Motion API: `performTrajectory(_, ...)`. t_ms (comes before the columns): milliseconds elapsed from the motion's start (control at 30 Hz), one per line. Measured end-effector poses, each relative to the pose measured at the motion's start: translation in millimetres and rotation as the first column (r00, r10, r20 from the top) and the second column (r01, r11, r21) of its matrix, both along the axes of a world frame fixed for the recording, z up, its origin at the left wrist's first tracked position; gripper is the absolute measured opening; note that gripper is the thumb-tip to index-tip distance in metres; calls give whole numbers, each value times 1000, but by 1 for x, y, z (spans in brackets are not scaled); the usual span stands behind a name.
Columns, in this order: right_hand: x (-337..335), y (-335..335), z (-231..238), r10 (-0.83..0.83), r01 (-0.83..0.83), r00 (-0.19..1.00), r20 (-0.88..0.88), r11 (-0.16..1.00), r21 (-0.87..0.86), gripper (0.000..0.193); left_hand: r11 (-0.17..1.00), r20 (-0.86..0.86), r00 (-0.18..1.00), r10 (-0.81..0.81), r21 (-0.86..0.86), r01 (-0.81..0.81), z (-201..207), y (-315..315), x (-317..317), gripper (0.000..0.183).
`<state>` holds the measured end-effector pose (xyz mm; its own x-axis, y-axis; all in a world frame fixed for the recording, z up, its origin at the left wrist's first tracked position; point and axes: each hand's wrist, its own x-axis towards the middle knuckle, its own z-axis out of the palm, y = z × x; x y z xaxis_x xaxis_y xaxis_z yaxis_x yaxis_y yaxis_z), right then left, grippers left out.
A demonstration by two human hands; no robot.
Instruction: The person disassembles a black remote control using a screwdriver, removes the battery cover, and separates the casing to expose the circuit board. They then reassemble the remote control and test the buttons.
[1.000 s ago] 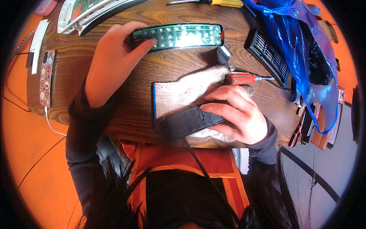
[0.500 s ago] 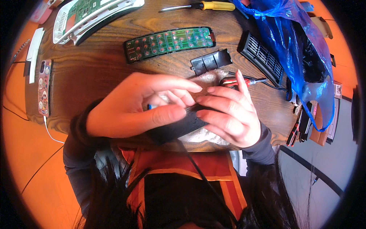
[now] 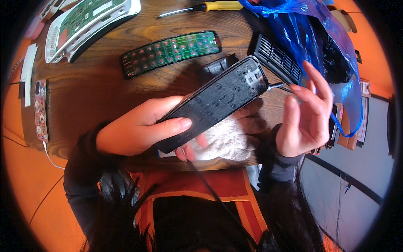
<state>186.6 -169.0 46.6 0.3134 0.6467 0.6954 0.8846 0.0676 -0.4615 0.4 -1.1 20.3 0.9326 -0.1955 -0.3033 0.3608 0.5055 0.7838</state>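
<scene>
Black plastic makes up the long, narrow, round-ended shell in my care, held above the near part of the dark brown wooden table. Its long axis runs obliquely, from near left to far right; the far-right end, bearing a shiny greyish patch, points toward the black slotted case. The broad face with small round marks is turned up to my camera.

My left hand holds the shell at its near-left end, thumb flat on the upper face, fingertips showing below the near edge. My right hand is raised to the right, well apart from the shell's body, fingers loosely curled with a narrow gap to the thumb; I see nothing gripped. A thin silver metal shaft emerges beyond the shell's far-right end, near those fingers; contact I cannot tell.

Below the shell lies a whitish knitted glove. On the far side, the slim green circuit board in a black frame slants likewise, less steeply.
</scene>
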Motion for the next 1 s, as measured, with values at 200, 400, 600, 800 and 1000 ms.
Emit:
performTrajectory(200,-2,-3,-8,75,-75,997,7,995,-68,19,997,-58,998,38,72,-34,6,-5,1,37)
performTrajectory(400,-3,1,-8,56,-57,998,-16,992,-110,28,994,-38,998,53,94,-49,7,-6,1,35)
performTrajectory(600,-5,1,-9,64,-68,997,-31,984,-163,32,986,-40,999,31,166,-24,6,-5,-2,33)
performTrajectory(800,-8,3,-11,80,-100,989,-125,982,-162,35,966,8,998,68,251,-68,5,-6,-3,21)
performTrajectory(1000,-9,3,-12,97,-116,986,-138,984,-134,31,903,71,997,-2,428,-29,3,-7,-4,23)
